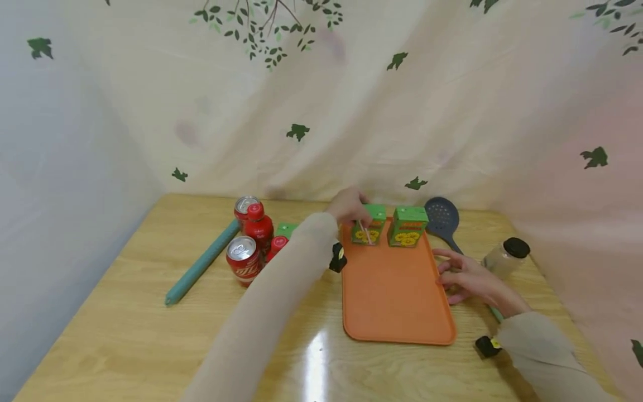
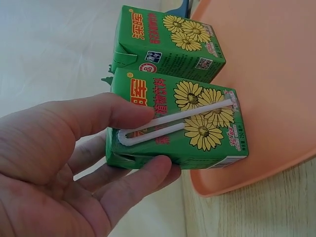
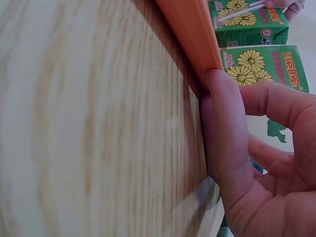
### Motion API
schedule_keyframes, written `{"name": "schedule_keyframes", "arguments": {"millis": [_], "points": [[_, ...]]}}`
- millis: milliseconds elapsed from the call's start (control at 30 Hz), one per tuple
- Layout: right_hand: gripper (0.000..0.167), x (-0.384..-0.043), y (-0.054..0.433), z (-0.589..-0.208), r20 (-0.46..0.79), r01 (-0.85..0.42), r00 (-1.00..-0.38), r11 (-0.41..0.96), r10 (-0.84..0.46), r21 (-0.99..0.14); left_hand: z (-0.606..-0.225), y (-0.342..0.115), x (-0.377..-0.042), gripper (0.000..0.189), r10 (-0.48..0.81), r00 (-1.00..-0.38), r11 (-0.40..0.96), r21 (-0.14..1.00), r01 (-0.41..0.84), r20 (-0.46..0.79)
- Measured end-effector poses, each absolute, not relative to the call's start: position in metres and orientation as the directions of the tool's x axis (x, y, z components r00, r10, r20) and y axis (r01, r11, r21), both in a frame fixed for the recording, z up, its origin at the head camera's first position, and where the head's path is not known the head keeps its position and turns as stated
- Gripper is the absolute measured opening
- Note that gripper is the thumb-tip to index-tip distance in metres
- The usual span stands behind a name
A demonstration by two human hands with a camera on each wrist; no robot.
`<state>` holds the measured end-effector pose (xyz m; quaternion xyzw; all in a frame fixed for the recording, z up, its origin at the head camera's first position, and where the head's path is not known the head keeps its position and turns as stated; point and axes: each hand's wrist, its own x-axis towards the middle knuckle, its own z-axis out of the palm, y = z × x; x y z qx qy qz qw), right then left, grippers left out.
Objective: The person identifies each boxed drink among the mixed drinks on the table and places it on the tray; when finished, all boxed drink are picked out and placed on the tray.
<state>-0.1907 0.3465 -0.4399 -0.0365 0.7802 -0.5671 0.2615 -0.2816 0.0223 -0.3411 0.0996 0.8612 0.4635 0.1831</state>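
Observation:
My left hand [image 1: 350, 205] holds a green juice box [image 2: 202, 136] at the back left of an orange tray [image 1: 397, 293]. In the left wrist view the thumb lies on its front beside a bent white straw [image 2: 173, 117], with other fingers along the side and behind. A second green juice box [image 1: 408, 228] with the same yellow flowers stands at the tray's back right. At the tray's right edge is my right hand [image 1: 472, 279]. Its fingers are spread there, and one fingertip touches the rim in the right wrist view.
Left of the tray stand red cans [image 1: 244, 259] and red-capped bottles [image 1: 258, 228], partly behind my left arm. A teal rod [image 1: 201, 265] lies beyond them. On the right are a dark slotted skimmer [image 1: 442, 218] and a black-lidded jar [image 1: 504, 259]. A curtain [image 1: 341, 134] hangs behind the table.

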Motion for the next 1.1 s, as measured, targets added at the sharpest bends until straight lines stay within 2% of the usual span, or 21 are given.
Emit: {"name": "schedule_keyframes", "arguments": {"millis": [167, 333, 433, 600, 767, 1100], "points": [[0.079, -0.192, 0.345, -0.441, -0.355, 0.228, -0.869, 0.358, -0.345, -0.905, -0.335, 0.021, -0.282, 0.043, 0.353, -0.903, 0.664, 0.745, 0.057, -0.246], [0.079, -0.193, 0.343, -0.439, -0.358, 0.225, -0.863, 0.363, -0.358, -0.904, -0.314, 0.013, -0.282, 0.063, 0.401, -0.870, 0.774, 0.614, 0.155, -0.286], [0.079, -0.192, 0.343, -0.439, -0.363, 0.233, -0.862, 0.358, -0.355, -0.904, -0.298, 0.006, -0.282, 0.071, 0.442, -0.843, 0.785, 0.587, 0.198, -0.307], [0.079, -0.191, 0.344, -0.440, -0.365, 0.236, -0.863, 0.360, -0.348, -0.902, -0.275, -0.013, -0.282, 0.068, 0.515, -0.803, 0.726, 0.651, 0.222, -0.300], [0.079, -0.192, 0.345, -0.442, -0.370, 0.238, -0.862, 0.368, -0.346, -0.899, -0.259, -0.037, -0.286, 0.066, 0.616, -0.731, 0.647, 0.719, 0.255, -0.295], [0.080, -0.192, 0.346, -0.443, -0.369, 0.242, -0.863, 0.360, -0.344, -0.901, -0.251, -0.093, -0.286, 0.062, 0.679, -0.670, 0.601, 0.751, 0.273, -0.300]]}}
